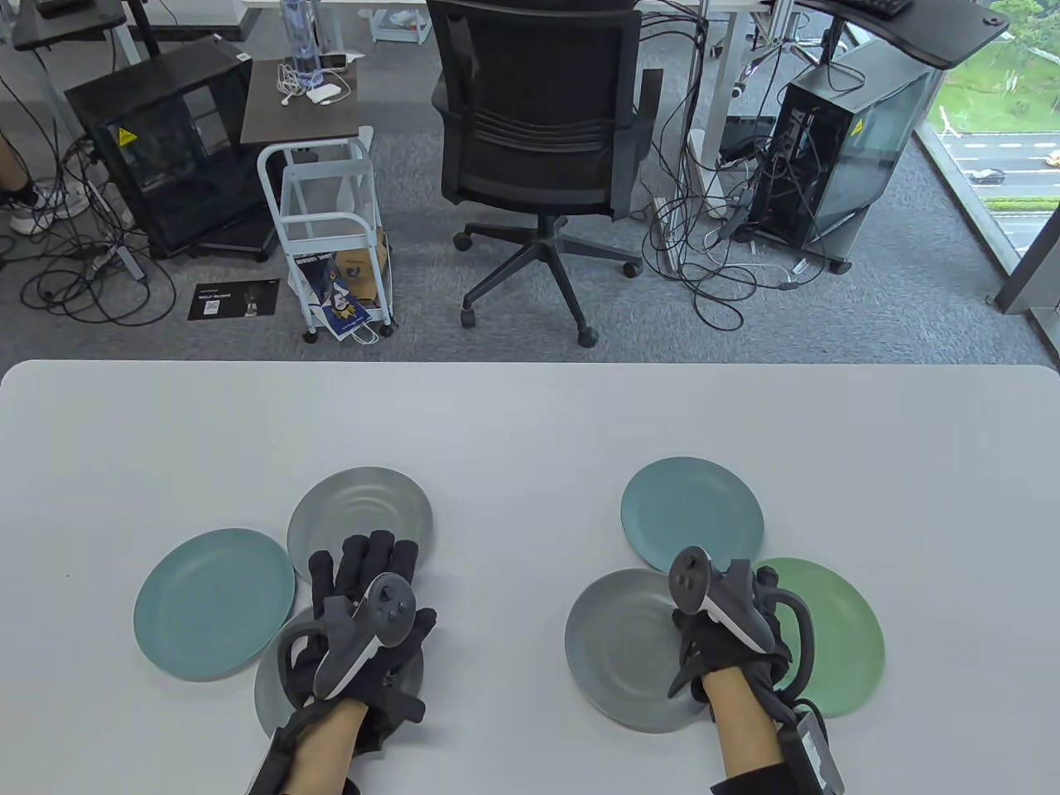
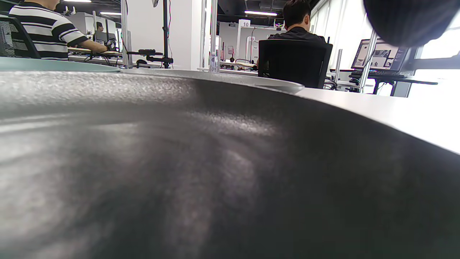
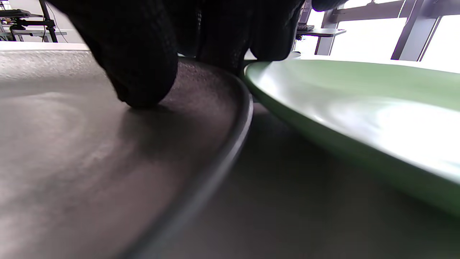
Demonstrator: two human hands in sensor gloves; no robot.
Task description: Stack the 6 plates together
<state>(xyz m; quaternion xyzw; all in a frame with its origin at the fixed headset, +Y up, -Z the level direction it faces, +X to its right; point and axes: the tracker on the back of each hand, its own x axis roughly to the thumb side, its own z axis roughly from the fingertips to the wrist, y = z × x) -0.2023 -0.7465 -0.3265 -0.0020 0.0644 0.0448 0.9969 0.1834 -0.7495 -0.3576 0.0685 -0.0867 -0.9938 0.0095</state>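
Six plates lie on the white table [image 1: 530, 431]. On the left are a teal plate [image 1: 214, 604], a far grey plate [image 1: 360, 509] and a near grey plate [image 1: 272, 700]. My left hand [image 1: 368, 580] lies flat over the near grey plate, with its fingers spread toward the far one. That plate fills the left wrist view [image 2: 201, 172]. On the right are a teal plate [image 1: 691, 513], a grey plate [image 1: 621, 650] and a green plate [image 1: 840, 638]. My right hand [image 1: 720, 638] sits between the grey and green plates. Its fingertips [image 3: 140, 72] press on the grey plate [image 3: 72, 151] near its rim, beside the green plate [image 3: 359, 108].
The far half of the table is bare white surface. Beyond its far edge stand a black office chair [image 1: 538, 124], a white trolley [image 1: 331, 232] and computer towers with cables on the floor.
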